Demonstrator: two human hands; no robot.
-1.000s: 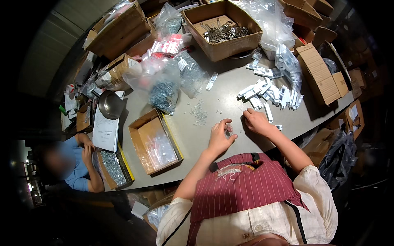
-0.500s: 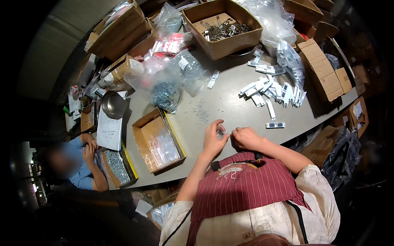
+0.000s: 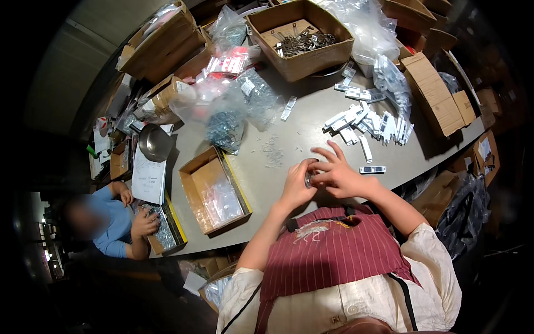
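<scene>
My left hand (image 3: 297, 185) is closed round a small shiny, rounded piece (image 3: 307, 179) near the table's front edge. Its exact kind is too small to make out. Over it, my right hand (image 3: 340, 177) has its fingers apart, some stretched upward and others against the piece or the left fingers; its thumb is mostly hidden. Beyond both hands, tiny pale slivers (image 3: 272, 151) lie scattered on the grey table. A flat rectangular piece with a dark middle (image 3: 372, 170) lies to the right, near a heap of white and grey rectangular pieces (image 3: 356, 119).
An open box (image 3: 193, 192) with clear plastic bags stands left of my hands. Farther back are a carton of metal parts (image 3: 299, 69) and bagged small parts (image 3: 223, 129). A metal pan (image 3: 156, 142) rests on papers. At far left, a co-worker's hand (image 3: 144, 224) is over a box of metal pieces.
My right hand has moved left to the left hand, its fingers opening from a fist. My left hand has closed in round the piece. The co-worker's hand has gone down to the box.
</scene>
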